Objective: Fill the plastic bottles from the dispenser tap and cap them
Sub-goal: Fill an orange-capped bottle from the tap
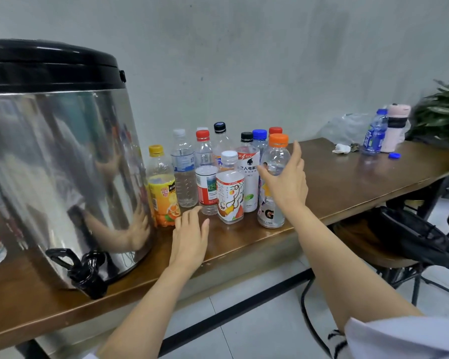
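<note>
Here, capped bottles (pixel 230 193) stand upright (necks up) beside the dispenser (pixel 57 161).

We find the steel dispenser (pixel 62 164) blocking the left of the wooden table (pixel 347 182) with its tap (pixel 87 270) jutting toward the front edge, a tight cluster of capped bottles (pixel 230 195) packed just beside it, and open tabletop in front of them and rightward to the blue-labelled bottle (pixel 373 138).

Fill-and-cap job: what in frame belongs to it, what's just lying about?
Job: dispenser, tap, cluster of capped bottles, left hand, right hand.

Lying about: pink cup, far blue bottle, loose blue cap, crumpled tissue, plastic bag, plant, black bag.
</note>
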Tool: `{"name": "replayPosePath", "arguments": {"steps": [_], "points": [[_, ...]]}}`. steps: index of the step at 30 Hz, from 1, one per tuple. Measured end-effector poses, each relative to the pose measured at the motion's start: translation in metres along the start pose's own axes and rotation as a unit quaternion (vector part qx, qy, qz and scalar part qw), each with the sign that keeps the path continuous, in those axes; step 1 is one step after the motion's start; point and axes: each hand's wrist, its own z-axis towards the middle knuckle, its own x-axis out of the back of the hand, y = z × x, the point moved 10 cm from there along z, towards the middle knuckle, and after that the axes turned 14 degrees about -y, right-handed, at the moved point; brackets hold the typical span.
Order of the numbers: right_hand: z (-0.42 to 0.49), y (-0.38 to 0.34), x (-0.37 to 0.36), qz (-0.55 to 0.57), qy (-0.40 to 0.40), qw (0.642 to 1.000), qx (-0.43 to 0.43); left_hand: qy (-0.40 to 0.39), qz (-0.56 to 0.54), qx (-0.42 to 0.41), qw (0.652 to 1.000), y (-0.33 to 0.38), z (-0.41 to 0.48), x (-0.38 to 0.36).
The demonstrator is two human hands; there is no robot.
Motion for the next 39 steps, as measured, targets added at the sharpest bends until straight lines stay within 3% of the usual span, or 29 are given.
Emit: {"name": "replayPosePath", "arguments": {"steps": [9, 12, 16, 22, 25, 28, 32, 36, 39], "points": [[-0.034, -0.031, 0.018, -0.027, 0.007, 0.998, 0.061, 0.026, -0.057, -0.036, 0.997, 0.005, -0.012, 0.010], [-0.055, -0.052, 0.021, -0.027, 0.004, 0.996, 0.088, 0.051, -0.096, -0.086, 0.990, 0.019, -0.027, 0.027], [-0.094, -0.085, 0.010, 0.005, -0.025, 0.991, 0.134, 0.084, -0.201, -0.165, 0.962, 0.058, -0.050, 0.074], [-0.157, -0.114, -0.039, 0.090, -0.137, 0.971, 0.174, 0.049, -0.351, -0.229, 0.906, 0.094, -0.073, 0.147], [-0.181, -0.118, -0.063, 0.122, -0.189, 0.959, 0.170, -0.050, -0.313, -0.207, 0.925, 0.093, -0.078, 0.149], [-0.197, -0.120, -0.078, 0.149, -0.214, 0.950, 0.170, -0.098, -0.241, -0.191, 0.946, 0.082, -0.088, 0.149], [-0.213, -0.122, -0.089, 0.159, -0.239, 0.943, 0.166, -0.142, -0.266, -0.176, 0.937, 0.068, -0.104, 0.153], [-0.222, -0.124, -0.096, 0.155, -0.246, 0.943, 0.162, -0.089, -0.262, -0.162, 0.947, 0.053, -0.110, 0.165], [-0.227, -0.127, -0.102, 0.143, -0.255, 0.942, 0.164, -0.060, -0.130, -0.151, 0.978, 0.048, -0.114, 0.170]]}}
